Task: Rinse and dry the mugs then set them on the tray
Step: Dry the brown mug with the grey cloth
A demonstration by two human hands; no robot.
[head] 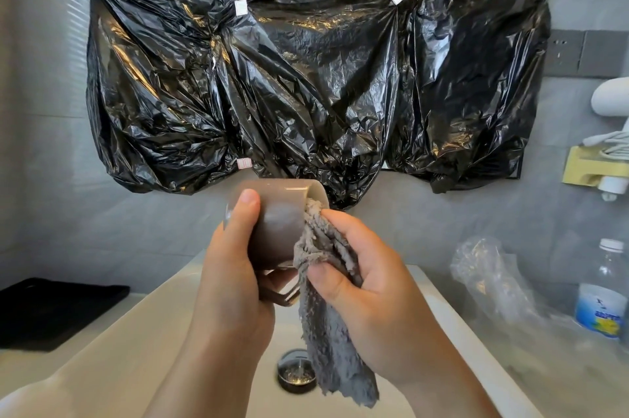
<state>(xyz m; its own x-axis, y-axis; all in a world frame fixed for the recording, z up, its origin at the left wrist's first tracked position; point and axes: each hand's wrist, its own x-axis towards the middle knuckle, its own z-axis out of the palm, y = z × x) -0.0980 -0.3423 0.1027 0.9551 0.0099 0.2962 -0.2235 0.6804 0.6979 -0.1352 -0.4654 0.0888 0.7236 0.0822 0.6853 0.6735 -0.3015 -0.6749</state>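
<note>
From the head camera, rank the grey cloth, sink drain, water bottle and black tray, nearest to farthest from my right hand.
1. Grey cloth, gripped in the right hand.
2. Sink drain, just below in the basin.
3. Water bottle, on the counter at right.
4. Black tray, on the counter at far left.

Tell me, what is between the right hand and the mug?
A fluffy grey cloth: the right hand grips it, its top end tucked into the brown mug, which the left hand holds. The head view shows this.
</note>
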